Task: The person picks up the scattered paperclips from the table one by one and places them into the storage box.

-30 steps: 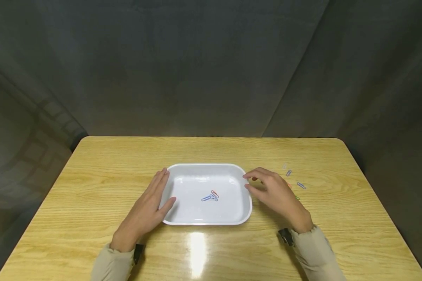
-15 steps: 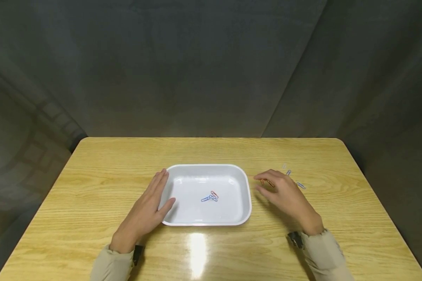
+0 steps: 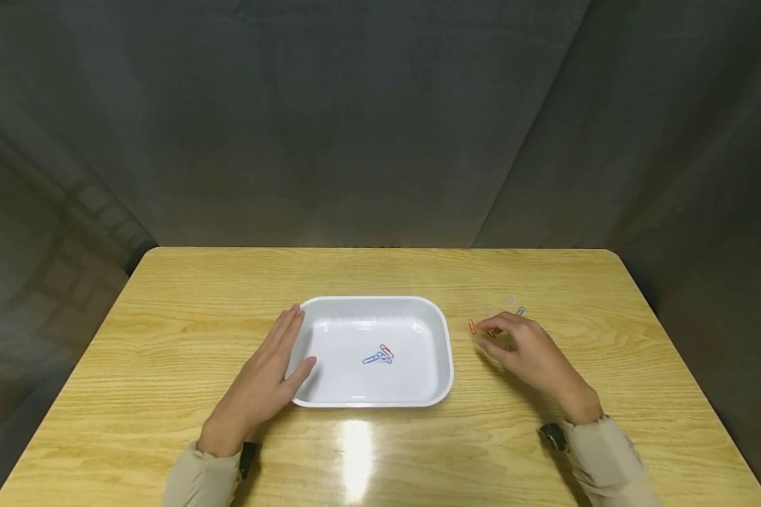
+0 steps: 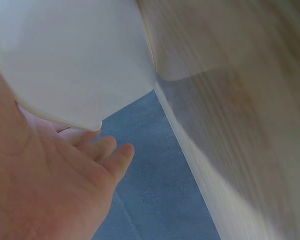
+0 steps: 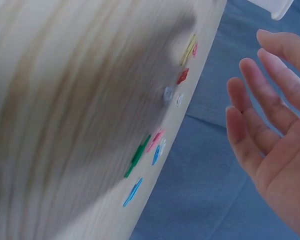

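My left hand (image 3: 263, 373) rests at the left side of a white rectangular tray (image 3: 370, 405), its fingers straight along the rim and its thumb reaching over the inside. Blue and red paper clips (image 3: 380, 356) lie in the tray. To the tray's right, my right hand (image 3: 533, 352) hovers above loose paper clips, fingers softly bent and nothing between them. A red paper clip (image 3: 472, 327) shows just past its fingertips. The right wrist view shows a green paper clip (image 5: 137, 156), a blue paper clip (image 5: 133, 192) and a yellow paper clip (image 5: 188, 50) on the wood.
The wooden table (image 3: 228, 282) has its far edge in front of a dark curtain (image 3: 355, 141). A blue paper clip (image 3: 521, 310) and a clear paper clip (image 3: 512, 300) lie behind my right hand.
My right hand has moved right, away from the tray's right rim and over the loose clips, uncovering a red one. The left hand and the tray stay put.
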`<state>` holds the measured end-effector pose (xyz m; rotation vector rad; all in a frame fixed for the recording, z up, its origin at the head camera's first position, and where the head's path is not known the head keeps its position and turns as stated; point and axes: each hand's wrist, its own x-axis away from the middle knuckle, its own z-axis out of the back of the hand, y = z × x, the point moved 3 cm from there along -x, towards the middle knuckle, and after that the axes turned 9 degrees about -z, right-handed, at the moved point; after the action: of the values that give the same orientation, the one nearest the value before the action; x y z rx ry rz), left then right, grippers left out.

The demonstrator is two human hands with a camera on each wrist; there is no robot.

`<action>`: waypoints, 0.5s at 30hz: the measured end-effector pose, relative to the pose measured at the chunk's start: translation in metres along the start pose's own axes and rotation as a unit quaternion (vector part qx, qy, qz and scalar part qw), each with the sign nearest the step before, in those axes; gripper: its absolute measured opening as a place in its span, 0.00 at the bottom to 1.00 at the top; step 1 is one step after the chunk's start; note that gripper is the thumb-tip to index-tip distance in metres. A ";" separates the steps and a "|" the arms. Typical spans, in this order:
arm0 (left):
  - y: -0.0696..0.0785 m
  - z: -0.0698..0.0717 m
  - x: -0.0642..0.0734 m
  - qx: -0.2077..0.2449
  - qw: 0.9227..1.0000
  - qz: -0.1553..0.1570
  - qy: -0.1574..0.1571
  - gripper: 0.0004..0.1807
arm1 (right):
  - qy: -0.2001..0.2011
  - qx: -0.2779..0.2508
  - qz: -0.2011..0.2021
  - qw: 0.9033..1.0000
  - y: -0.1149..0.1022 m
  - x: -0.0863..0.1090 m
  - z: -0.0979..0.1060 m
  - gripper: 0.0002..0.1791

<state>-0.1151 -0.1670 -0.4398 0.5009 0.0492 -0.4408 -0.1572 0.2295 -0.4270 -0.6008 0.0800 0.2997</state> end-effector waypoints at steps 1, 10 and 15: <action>0.000 0.000 0.000 0.001 1.000 0.000 -0.001 0.43 | -0.006 -0.002 -0.002 1.000 0.002 0.000 0.000 0.12; 0.002 0.001 0.000 0.007 1.000 0.000 0.000 0.43 | -0.056 -0.016 -0.027 0.998 0.009 0.001 0.002 0.13; 0.002 0.001 0.000 0.014 1.000 0.001 -0.002 0.44 | -0.063 -0.011 -0.038 0.997 0.010 0.000 0.001 0.13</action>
<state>-0.1145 -0.1660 -0.4384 0.5274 0.0394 -0.4408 -0.1601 0.2379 -0.4314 -0.6041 -0.0682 0.2639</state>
